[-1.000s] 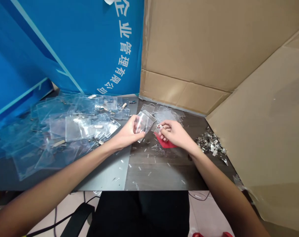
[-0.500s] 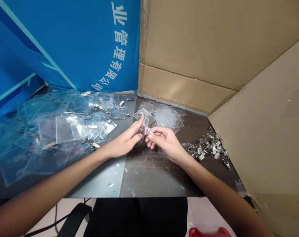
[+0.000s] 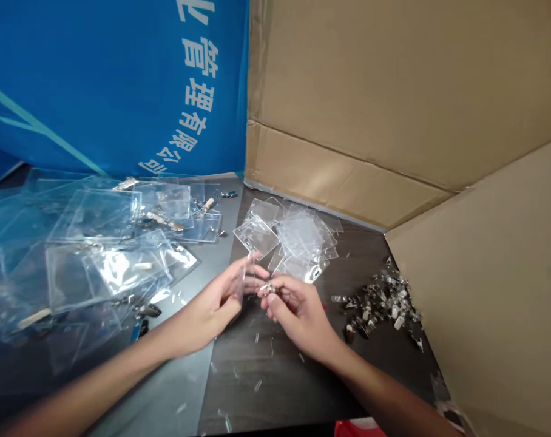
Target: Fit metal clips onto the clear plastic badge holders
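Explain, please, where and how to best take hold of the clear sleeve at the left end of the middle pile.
I would pinch that clear sleeve by its left corner, coming from the left: it seems to lie flat, and this corner points away from the rest of the pile, onto the tabletop.

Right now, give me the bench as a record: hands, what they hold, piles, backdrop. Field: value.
left hand: holds a clear badge sleeve, seen nearly edge-on
right hand: pinches a small metal clip
clip to sleeve: close together; contact unclear
left pile: overlapping clear sleeves, metal clips among them
middle pile: loose clear sleeves, beyond the hands
right pile: heap of metal clips
near side: small clear strips scattered on the table
backdrop: blue banner left, cardboard right
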The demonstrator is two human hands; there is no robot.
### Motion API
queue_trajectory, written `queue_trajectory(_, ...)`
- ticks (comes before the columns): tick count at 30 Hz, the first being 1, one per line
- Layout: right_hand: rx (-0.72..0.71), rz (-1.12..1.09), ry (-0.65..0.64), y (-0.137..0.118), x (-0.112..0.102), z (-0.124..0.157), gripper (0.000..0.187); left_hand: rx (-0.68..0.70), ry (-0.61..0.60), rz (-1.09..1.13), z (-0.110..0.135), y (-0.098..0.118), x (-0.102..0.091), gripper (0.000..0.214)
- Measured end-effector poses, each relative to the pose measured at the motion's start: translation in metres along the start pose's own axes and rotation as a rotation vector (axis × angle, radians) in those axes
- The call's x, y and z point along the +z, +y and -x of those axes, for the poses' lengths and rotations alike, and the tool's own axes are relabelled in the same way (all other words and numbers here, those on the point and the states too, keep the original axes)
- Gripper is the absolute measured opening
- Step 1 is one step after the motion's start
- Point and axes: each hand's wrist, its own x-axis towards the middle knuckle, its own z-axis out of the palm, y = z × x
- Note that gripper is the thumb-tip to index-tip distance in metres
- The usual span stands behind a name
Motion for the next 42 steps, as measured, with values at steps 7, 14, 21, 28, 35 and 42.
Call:
queue_trajectory(7, -0.04, 0.076, 0.041, 0.0, -0.004, -0.001, 0.03, -0.026, -0.022, 0.053, -0.004, 0.007, -0.004, 0.042)
queue_trajectory(14, 0.031, -0.085, -0.035, 0.004, -0.003, -0.002, 0.033, 0.061, 0.018, -0.145, -0.008, 0.007, 0.003, 0.034)
queue_trajectory(21, -0.027, -0.111, -0.04, 0.007, -0.004, -0.003, 0.023, 0.026, 0.091, -0.226, -0.005, 0.002, 0.006, 0.033)
queue_trajectory(28, -0.038, 0.007, -0.063, 0.005, 0.0, -0.001, 0.036, 0.043, 0.162, -0.437, -0.006, 0.01, 0.013, 0.036)
queue_trajectory(35, -0.139, 0.205, -0.069, -0.001, -0.001, 0.005, 0.041, 0.055, 0.133, -0.313, -0.007, 0.008, 0.013, 0.042)
queue_trajectory(42, -0.203, 0.151, -0.133, -0.012, 0.0, 0.008, 0.038, -0.119, 0.026, -0.03, -0.006, 0.009, 0.017, 0.033)
